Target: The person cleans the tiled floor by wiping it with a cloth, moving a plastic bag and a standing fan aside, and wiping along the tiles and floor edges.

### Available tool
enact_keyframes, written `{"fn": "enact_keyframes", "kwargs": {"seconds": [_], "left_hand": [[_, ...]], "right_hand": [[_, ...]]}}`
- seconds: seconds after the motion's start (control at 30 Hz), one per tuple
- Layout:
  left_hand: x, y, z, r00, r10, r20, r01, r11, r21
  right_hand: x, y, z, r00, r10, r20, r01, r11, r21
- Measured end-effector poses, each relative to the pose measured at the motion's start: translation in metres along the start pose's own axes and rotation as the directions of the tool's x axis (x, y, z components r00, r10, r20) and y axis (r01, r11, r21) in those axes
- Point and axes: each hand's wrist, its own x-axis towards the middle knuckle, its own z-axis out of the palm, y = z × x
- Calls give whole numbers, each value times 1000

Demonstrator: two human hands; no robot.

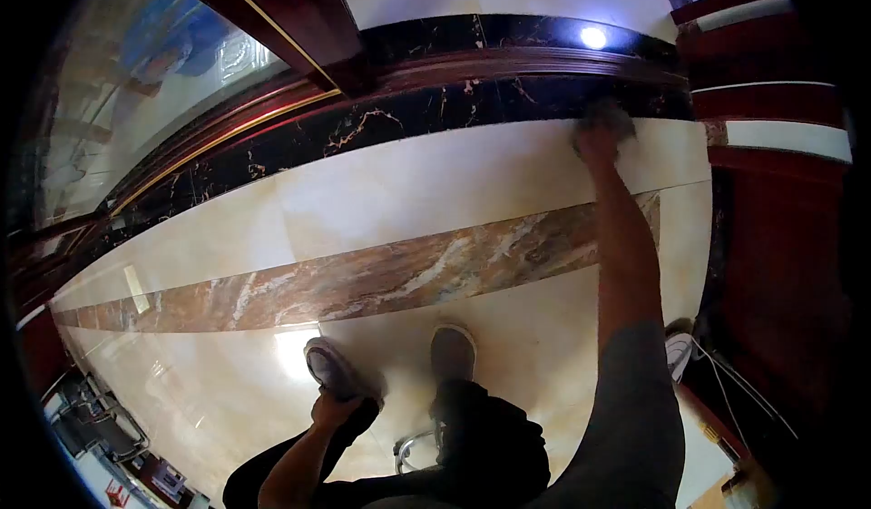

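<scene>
My right hand (598, 143) reaches far forward at the end of a stretched arm. It is closed on a dark grey cloth (621, 121), pressed down where the pale floor tile meets the black marble border (372, 128). Part of the cloth is hidden under the hand, and its edges are blurred. Nearer to me, my left hand (334, 410) rests against my dark trouser leg (363, 416), just below one grey shoe (331, 368) in view. Its fingers are mostly hidden. My other shoe (454, 353) stands flat on the tile.
A brown marble strip (381, 278) crosses the pale floor (435, 182). Dark red wooden panelling (771, 264) stands at the right, near a white cable (726, 382). A glass-fronted cabinet (181, 73) with gold trim is at upper left. A dark chair-like object (95, 418) sits at lower left.
</scene>
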Motion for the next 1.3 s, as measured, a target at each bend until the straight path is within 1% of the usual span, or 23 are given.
{"fn": "enact_keyframes", "kwargs": {"seconds": [0.03,0.13,0.17,0.2,0.23,0.3,0.4,0.43,0.47,0.5,0.53,0.57,0.63,0.7,0.73,0.83,0.93,1.07,1.1,1.17,1.23,1.27,1.3], "left_hand": [[-2,-2,1,996,91,-11,-91,996,13],[-4,12,-4,999,-37,40,35,998,48],[-5,14,-4,994,-100,48,96,992,77],[-4,14,-6,995,-93,42,89,993,81],[-2,9,-5,999,-37,40,35,998,56],[1,1,-2,998,58,38,-58,998,9],[26,-4,8,999,38,27,-33,987,-158],[38,-9,14,1000,-1,22,6,968,-250],[50,-12,23,997,-79,14,79,940,-333],[57,-14,31,987,-163,-2,151,918,-366],[60,-11,34,970,-242,-15,222,912,-344],[56,-3,37,939,-338,-60,316,920,-231],[22,21,10,954,-294,-57,279,942,-187],[25,22,12,911,-386,-143,353,911,-214],[24,17,15,930,-327,-166,286,931,-229],[30,9,18,941,-310,-133,272,930,-246],[26,10,11,949,-279,-144,239,939,-248],[27,13,8,947,-273,-168,233,946,-224],[26,12,13,942,-282,-183,242,947,-212],[32,9,13,933,-286,-216,248,950,-188],[30,10,18,927,-277,-251,231,952,-199],[26,9,17,929,-249,-275,208,963,-170],[23,12,15,933,-241,-266,199,964,-176]], "right_hand": [[10,-55,-60,990,138,-32,-107,873,477],[17,-222,-159,978,107,180,-163,929,332],[1,-276,-147,1000,24,-3,-22,962,272],[-23,-317,-172,997,-58,-49,71,933,353],[-47,-358,-198,986,-139,-94,166,890,424],[-107,-415,-232,933,-361,8,274,724,632],[-183,-451,-270,758,-645,101,244,423,873],[-193,-452,-277,749,-658,80,269,412,870],[-199,-449,-278,809,-565,163,-44,218,975],[-204,-443,-277,816,-502,287,-345,-26,938],[-177,-410,-307,574,-550,606,-738,-28,674],[-165,-379,-294,588,-488,645,-775,-111,622],[-133,-304,-251,697,-310,647,-715,-219,664],[-88,-227,-197,793,-89,603,-609,-171,775],[-65,-199,-172,829,24,559,-556,-80,827],[-16,-180,-112,911,250,328,-408,421,810],[-7,-282,-106,971,229,67,-226,794,565],[-69,-520,-213,993,-96,76,68,949,309],[-86,-562,-254,986,-158,45,122,890,440],[-108,-621,-296,877,-449,173,264,750,607],[-138,-648,-300,760,-649,21,385,477,790],[-151,-652,-301,685,-718,123,56,220,974],[-163,-648,-300,575,-800,172,-320,-26,947]]}}
